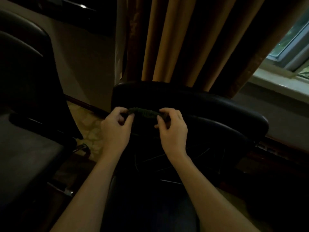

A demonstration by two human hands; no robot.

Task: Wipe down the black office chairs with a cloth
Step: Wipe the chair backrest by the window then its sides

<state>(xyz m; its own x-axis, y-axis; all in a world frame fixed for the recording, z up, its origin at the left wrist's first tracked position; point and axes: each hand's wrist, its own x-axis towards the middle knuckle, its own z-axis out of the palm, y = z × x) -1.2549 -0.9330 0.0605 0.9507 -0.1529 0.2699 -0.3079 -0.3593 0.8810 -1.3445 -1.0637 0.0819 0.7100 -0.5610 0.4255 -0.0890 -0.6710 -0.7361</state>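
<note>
Dim room. We are holding a dark green cloth (pixel 144 112), bunched into a roll, between both hands (pixel 117 127), just in front of the backrest of the black office chair (pixel 192 101) at centre. Our left hand is pinching the roll's left end; our right hand (pixel 172 129) is gripping its right end, fingers curled. A second black chair (pixel 25 67) is standing at near left. Tan curtains (pixel 175 39) are hanging beyond, a window (pixel 291 46) at far right.

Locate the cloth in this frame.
In the head view, the dark green cloth is bunched at centre, held between the left hand and right hand, before the black chair's backrest.
</note>
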